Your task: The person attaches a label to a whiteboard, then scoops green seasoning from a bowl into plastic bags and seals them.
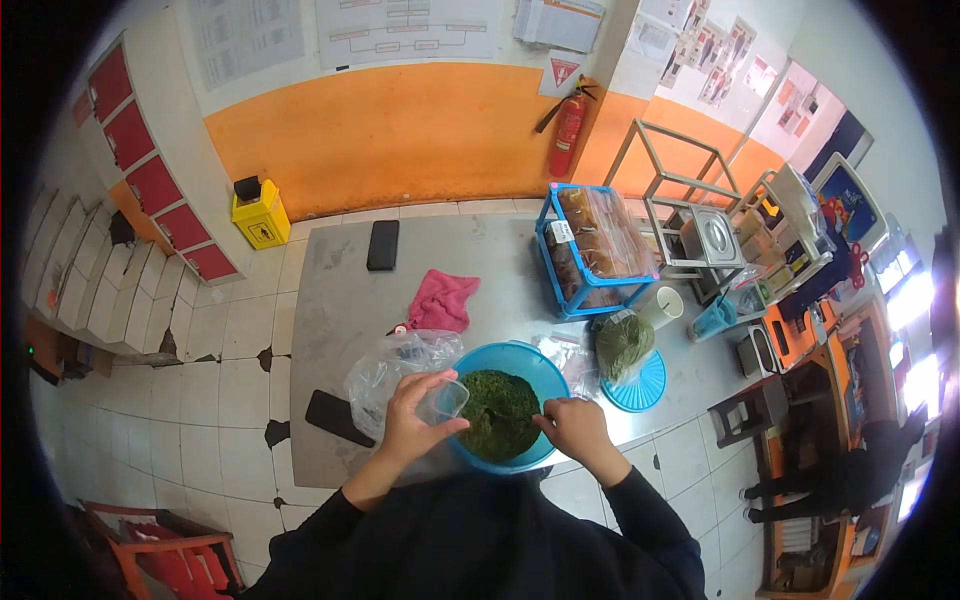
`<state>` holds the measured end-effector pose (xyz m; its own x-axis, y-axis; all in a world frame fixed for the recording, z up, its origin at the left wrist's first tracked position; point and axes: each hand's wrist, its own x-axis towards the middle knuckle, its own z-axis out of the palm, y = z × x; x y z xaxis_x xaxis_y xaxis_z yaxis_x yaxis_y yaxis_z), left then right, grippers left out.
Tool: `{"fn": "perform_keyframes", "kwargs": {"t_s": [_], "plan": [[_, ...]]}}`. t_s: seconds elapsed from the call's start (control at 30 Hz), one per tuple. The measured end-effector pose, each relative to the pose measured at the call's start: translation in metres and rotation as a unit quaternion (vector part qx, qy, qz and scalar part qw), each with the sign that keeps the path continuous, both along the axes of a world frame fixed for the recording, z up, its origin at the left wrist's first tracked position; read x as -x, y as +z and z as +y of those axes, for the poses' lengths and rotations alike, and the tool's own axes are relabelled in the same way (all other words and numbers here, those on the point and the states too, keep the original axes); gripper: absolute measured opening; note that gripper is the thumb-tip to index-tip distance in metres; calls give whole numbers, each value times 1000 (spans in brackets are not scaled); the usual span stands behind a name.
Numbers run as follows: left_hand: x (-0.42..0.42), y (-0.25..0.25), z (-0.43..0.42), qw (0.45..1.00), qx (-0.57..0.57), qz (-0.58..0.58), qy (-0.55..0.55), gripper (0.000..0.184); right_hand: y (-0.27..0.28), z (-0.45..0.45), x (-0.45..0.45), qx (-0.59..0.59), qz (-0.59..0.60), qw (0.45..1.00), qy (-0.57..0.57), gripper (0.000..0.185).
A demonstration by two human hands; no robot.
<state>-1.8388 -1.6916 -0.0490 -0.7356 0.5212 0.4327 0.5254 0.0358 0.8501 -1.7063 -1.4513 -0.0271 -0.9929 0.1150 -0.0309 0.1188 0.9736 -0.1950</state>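
A light-blue bowl at the table's near edge holds a dark green, crumbly mass. My left hand is at the bowl's left side, its thumb and fingers closed on a small clear plastic cup tilted over the rim. On the right, my right hand reaches over the rim with fingers pinched together. What those fingers grip, if anything, is hidden. A crumpled clear plastic bag lies left of the bowl, close to my left hand.
A pink cloth, a black phone and a black case lie on the steel table. Rightward stand a blue crate of packed bags, a green-filled bag, a blue lid and a white cup. A person stands far right.
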Motion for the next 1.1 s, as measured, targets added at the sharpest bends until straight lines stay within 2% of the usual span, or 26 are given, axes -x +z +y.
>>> {"fn": "perform_keyframes", "kwargs": {"t_s": [0.1,0.2,0.37,0.43,0.57,0.63,0.87,0.97,1.0,1.03,1.1], "plan": [[1,0,5,1000,-13,-27,10,65,2,5,-10,37,18,998,-56,26],[4,-8,13,999,34,19,19,65,8,10,-21,86,92,985,-115,21],[-4,-14,37,970,227,85,27,60,48,7,-33,91,118,976,-160,18],[-3,-14,45,967,236,95,26,60,52,6,-37,-9,159,978,-132,18],[-3,-12,53,967,236,91,15,61,55,-7,-41,-87,198,971,-106,17],[-3,-15,54,969,228,89,17,61,55,-12,-42,-182,206,959,-71,15],[-2,-17,51,969,229,90,35,61,59,-13,-44,-217,273,937,-33,12],[-2,-22,51,967,225,112,46,63,59,-8,-40,-215,275,935,-61,18],[-3,-22,51,967,224,112,47,63,60,-6,-40,-204,220,950,-89,17],[-4,-22,51,964,221,135,59,64,55,-4,-38,-205,221,949,-89,17],[-8,-22,52,961,218,157,70,65,35,4,-29,-143,101,979,-107,13]]}}
